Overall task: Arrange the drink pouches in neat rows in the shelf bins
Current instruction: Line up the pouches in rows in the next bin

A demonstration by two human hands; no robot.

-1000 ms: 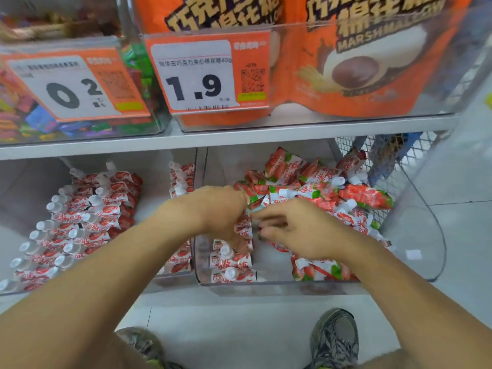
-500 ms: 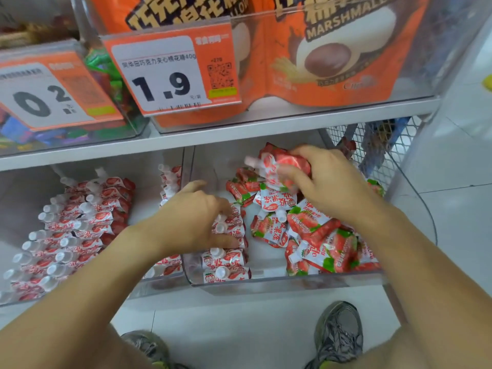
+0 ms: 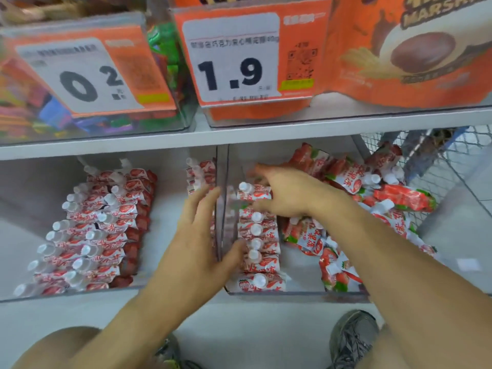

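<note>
At the right bin (image 3: 292, 295), our right hand (image 3: 290, 194) lays a pouch (image 3: 254, 194) onto the row, grip unclear; left hand (image 3: 197, 243), fingers spread, holds nothing; next, square it up.

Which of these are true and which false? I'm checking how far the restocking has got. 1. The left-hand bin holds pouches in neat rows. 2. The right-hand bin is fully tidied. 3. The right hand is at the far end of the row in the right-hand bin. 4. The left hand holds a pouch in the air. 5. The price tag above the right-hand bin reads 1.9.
1. True: the left-hand bin holds lined-up pouches.
2. False: the right-hand bin has one neat row and a loose heap.
3. True: the right hand rests there.
4. False: the left hand is open at the bins' divider.
5. True: price tag.
</note>
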